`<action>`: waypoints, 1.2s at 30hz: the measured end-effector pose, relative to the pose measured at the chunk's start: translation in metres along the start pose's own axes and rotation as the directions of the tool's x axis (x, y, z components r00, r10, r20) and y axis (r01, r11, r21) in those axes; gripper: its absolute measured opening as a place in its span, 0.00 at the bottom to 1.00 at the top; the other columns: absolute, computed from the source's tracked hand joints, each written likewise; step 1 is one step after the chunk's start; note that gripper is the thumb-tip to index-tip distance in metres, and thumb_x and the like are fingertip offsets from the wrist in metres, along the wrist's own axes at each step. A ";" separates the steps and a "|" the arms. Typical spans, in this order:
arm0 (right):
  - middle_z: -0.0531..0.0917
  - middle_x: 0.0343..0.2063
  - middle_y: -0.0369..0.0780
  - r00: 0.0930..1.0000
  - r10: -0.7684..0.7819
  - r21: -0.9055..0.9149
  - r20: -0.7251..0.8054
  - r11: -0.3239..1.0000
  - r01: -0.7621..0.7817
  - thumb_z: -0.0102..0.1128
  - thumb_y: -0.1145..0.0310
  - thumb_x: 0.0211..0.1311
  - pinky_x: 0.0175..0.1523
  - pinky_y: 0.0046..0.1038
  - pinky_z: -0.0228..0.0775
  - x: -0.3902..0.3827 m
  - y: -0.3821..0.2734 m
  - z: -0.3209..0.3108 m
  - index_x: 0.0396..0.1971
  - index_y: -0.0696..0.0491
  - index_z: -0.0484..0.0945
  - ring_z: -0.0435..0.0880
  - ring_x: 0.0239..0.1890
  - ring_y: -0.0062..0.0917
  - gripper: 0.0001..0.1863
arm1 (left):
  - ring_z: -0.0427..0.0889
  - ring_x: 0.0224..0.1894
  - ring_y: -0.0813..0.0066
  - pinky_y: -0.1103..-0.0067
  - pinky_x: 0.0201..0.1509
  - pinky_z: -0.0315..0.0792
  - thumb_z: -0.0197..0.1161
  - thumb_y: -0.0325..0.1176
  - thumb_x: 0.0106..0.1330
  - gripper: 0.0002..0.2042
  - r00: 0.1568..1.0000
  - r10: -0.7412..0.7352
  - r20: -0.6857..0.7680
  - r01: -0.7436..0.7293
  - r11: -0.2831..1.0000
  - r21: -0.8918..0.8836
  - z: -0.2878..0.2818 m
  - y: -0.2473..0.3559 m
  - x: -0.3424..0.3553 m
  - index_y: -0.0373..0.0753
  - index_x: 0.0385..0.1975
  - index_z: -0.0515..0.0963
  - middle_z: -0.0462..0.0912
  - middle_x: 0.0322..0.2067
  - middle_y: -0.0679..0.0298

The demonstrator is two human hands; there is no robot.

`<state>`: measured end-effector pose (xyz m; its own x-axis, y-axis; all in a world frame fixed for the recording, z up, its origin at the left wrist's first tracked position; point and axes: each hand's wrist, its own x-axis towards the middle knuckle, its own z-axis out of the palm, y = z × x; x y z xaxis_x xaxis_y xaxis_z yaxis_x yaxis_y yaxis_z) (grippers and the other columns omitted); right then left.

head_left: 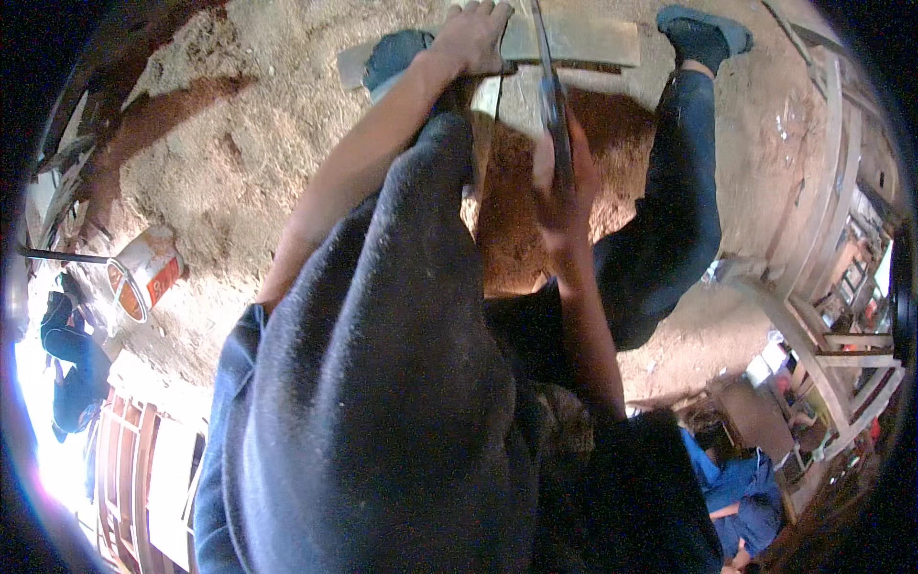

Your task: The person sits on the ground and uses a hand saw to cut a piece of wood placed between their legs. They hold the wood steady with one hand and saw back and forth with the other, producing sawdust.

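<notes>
A pale wooden board point(602, 43) lies crosswise at the top of the view, above the ground. My left hand point(473, 40) bears down on it, with the fingers bent over its far side. My right hand point(571, 187) is closed around the handle of a handsaw point(547, 81), whose narrow blade appears almost edge-on and crosses the board just right of my left hand. Where the teeth meet the wood cannot be made out. My left foot point(397, 55) is against the board's left part. A narrow upright wooden piece point(485, 120) shows below the board.
My right foot point(708, 36) is on the sandy ground point(225, 172). A white and orange bucket point(153, 268) stands at the left. One person point(751, 497) is at lower right, another point(76, 368) at far left. Wooden frames point(841, 368) line the right; a slatted wooden piece point(124, 469) is lower left.
</notes>
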<state>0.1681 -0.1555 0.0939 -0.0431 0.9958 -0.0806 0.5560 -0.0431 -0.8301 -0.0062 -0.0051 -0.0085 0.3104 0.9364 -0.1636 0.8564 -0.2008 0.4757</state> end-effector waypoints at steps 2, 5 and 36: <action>0.81 0.48 0.50 0.977 -0.204 -0.043 -0.066 0.979 0.202 0.54 0.65 0.69 0.52 0.29 0.74 -0.039 0.021 -0.009 0.57 0.61 0.71 0.83 0.49 0.34 0.21 | 0.67 0.60 0.49 0.60 0.64 0.62 0.74 0.52 0.45 0.43 1.000 -0.008 -0.024 0.010 0.999 0.051 0.006 -0.002 -0.001 0.35 0.59 0.64 0.70 0.56 0.47; 0.81 0.47 0.51 0.973 -0.212 -0.079 -0.092 0.975 0.206 0.53 0.64 0.70 0.50 0.31 0.75 -0.049 0.022 -0.008 0.57 0.60 0.71 0.84 0.48 0.36 0.21 | 0.68 0.60 0.49 0.59 0.63 0.63 0.74 0.52 0.44 0.44 1.000 -0.005 0.009 0.004 0.999 0.037 -0.003 0.004 0.001 0.35 0.59 0.64 0.70 0.55 0.47; 0.84 0.42 0.46 1.000 0.003 -0.037 -0.023 0.999 -0.004 0.58 0.68 0.63 0.42 0.30 0.77 -0.061 0.024 -0.017 0.62 0.57 0.67 0.86 0.37 0.29 0.27 | 0.70 0.60 0.52 0.57 0.60 0.64 0.74 0.52 0.43 0.38 0.999 0.043 -0.018 -0.042 0.997 0.065 0.024 -0.010 0.011 0.40 0.52 0.66 0.73 0.53 0.53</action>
<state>0.1980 -0.2164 0.0878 -0.0217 0.9973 -0.0704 0.5862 -0.0443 -0.8090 -0.0015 -0.0001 -0.0358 0.3400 0.9317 -0.1276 0.8675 -0.2584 0.4250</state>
